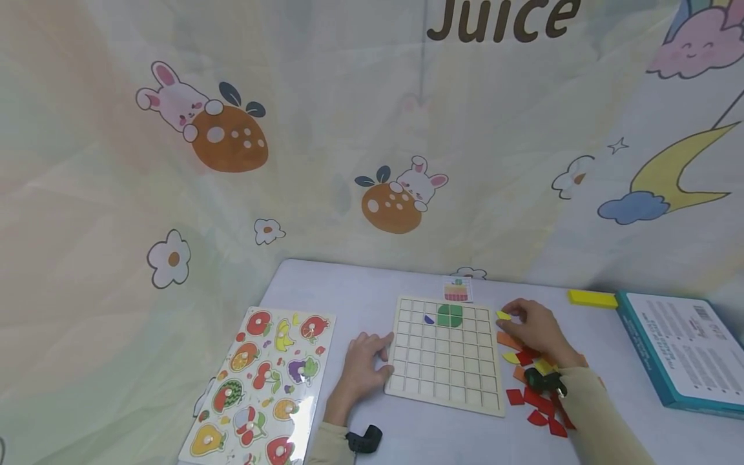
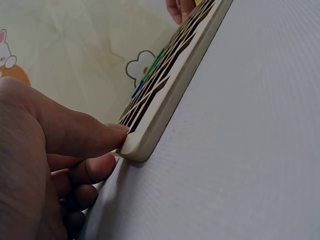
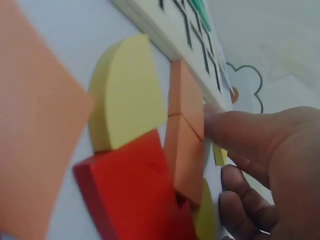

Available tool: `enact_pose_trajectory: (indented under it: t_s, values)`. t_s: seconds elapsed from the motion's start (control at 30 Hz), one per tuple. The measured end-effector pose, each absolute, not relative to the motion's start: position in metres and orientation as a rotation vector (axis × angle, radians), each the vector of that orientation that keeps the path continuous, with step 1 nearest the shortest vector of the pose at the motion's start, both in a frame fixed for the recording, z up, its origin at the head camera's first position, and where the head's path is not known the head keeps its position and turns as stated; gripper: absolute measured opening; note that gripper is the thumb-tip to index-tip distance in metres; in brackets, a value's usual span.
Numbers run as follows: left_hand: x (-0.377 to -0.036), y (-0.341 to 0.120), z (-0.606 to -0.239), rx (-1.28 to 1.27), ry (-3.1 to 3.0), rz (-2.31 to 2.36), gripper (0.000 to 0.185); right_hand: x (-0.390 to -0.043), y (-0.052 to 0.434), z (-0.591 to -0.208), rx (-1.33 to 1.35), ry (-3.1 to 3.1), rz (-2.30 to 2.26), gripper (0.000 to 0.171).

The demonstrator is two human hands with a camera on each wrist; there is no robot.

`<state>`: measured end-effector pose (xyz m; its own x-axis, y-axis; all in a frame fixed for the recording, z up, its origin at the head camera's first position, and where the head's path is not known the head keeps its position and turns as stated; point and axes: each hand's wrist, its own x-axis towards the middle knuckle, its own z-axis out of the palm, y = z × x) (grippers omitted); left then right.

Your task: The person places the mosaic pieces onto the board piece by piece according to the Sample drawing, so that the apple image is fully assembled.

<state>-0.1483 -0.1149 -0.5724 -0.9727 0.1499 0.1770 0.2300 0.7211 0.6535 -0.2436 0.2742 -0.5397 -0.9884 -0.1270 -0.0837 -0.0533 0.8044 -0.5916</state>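
A pale grid board (image 1: 443, 360) lies on the table. On its upper cells sit several green quarter-round pieces (image 1: 450, 315) and a small blue piece (image 1: 429, 319). My left hand (image 1: 361, 363) holds the board's left edge; its thumb (image 2: 82, 131) rests on the rim and the other fingers curl beside it. Just off the board's upper right corner, my right hand (image 1: 531, 325) pinches a small yellow piece (image 1: 502, 315), which its fingers partly hide in the right wrist view. Beneath that hand lie orange pieces (image 3: 186, 95), a yellow curved-edge piece (image 3: 132, 92) and red pieces (image 3: 132, 187).
A small picture card (image 1: 457, 290) touches the board's top edge. To the left lies a fruit sticker sheet (image 1: 273, 352). A teal-edged book or box (image 1: 688, 349) is at the right, with a yellow block (image 1: 593, 298) beside it. A printed cloth (image 1: 325, 129) hangs behind the table.
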Motion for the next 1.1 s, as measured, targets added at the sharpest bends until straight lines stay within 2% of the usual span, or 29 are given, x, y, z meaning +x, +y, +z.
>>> enact_pose_trajectory:
  t_s: [0.33,0.67,0.87,1.1]
  values:
    - [-0.148,-0.116,-0.574,-0.301,-2.816,-1.082,0.065,-0.25,0.266,-0.543,-0.262,2.864,-0.89,0.031]
    - [-0.147,-0.116,-0.574,-0.3,-2.821,-1.067,0.064,-0.247,0.259,-0.535,-0.289,3.016,-1.13,0.03]
    - [-0.147,-0.116,-0.572,-0.303,-2.818,-1.072,0.064,-0.251,0.229,-0.524,-0.359,2.89,-1.342,0.031]
    - [-0.148,-0.115,-0.571,-0.301,-2.822,-1.095,0.064,-0.251,0.18,-0.528,-0.433,2.77,-1.412,0.023]
